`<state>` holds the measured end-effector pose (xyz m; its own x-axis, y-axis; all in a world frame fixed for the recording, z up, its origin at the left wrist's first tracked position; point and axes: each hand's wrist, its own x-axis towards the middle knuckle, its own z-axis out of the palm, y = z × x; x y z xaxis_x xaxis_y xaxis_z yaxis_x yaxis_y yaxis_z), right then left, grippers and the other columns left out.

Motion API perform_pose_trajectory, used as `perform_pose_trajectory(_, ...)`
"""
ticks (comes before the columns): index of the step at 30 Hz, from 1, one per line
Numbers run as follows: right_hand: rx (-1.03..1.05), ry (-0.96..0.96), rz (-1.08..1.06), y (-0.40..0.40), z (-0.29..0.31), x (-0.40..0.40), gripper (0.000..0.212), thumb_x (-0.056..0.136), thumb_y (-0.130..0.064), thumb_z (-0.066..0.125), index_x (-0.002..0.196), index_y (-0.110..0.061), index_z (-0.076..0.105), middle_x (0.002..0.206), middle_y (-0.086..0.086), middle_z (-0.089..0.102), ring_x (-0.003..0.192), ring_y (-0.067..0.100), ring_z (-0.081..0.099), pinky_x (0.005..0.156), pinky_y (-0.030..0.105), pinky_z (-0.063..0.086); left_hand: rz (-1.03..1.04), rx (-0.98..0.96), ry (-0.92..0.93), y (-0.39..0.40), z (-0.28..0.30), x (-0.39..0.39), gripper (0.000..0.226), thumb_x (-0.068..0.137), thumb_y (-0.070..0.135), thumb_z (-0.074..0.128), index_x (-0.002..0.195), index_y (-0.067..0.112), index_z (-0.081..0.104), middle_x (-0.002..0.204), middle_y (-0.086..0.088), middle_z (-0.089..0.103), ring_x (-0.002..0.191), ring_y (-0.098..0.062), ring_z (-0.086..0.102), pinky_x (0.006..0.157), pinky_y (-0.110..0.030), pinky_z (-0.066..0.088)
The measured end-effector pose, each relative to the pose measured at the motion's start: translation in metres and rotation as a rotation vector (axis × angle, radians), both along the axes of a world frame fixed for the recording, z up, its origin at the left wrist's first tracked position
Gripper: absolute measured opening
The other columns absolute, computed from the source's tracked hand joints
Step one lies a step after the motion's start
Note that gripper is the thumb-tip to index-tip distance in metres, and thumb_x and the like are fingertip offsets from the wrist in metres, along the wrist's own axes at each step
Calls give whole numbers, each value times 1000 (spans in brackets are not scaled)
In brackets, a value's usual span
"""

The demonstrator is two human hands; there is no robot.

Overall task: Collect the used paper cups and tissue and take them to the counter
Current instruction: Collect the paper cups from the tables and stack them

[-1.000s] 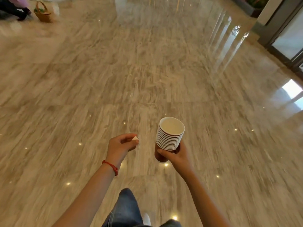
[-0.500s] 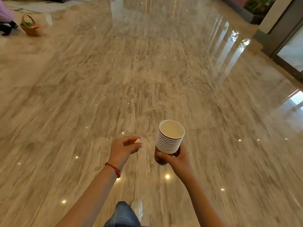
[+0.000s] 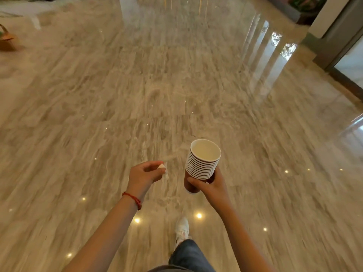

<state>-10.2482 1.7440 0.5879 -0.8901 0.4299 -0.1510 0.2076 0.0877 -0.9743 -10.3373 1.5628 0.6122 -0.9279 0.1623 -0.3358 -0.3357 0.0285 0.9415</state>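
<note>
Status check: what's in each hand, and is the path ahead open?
Right hand grips stack of paper cups, upright. Left hand pinches tissue. Bare marble floor ahead; basket far left; no counter in view.

floor: polished marble | on it: basket, shoe

The person has bare forearms, a red cord bracelet on the left wrist, blue jeans and a white sneaker.
</note>
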Motion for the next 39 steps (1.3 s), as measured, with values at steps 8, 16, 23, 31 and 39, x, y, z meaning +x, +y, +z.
perform_pose_trajectory(8,6,9,-1,108,27,-183,67,62,-26,85,121,-27,52,104,-11,68,96,2,64,74,21,54,23,26,-24,98,20,-173,24,72,-4,72,88,14,70,86,-9,68,76,-14,65,57,-12,51)
perform_pose_trajectory(16,10,-11,-8,179,8,-363,65,64,-26,85,121,-24,53,105,-8,68,96,5,65,75,23,54,-9,37,-21,180,4,-359,25,71,-2,74,83,20,73,72,5,72,68,-4,68,57,-12,51)
perform_pose_trajectory(23,29,-11,-47,243,25,-549,59,66,-19,84,118,-22,55,103,-7,69,94,4,65,72,18,53,-27,58,0,239,14,-554,23,71,-3,74,87,14,73,80,-4,71,70,-7,68,59,-14,52)
perform_pose_trajectory(31,3,-7,-55,313,29,-721,62,68,-18,82,122,-23,52,109,-7,67,99,5,64,79,25,54,-23,49,-26,306,20,-734,24,73,-6,71,94,5,70,82,-8,69,74,-12,65,59,-13,53)
perform_pose_trajectory(39,22,16,-10,404,5,-919,57,66,-22,84,114,-31,54,102,-11,68,94,1,64,75,18,53,-11,40,1,404,9,-921,24,74,-6,70,94,7,70,78,-4,68,68,-6,65,56,-12,52)
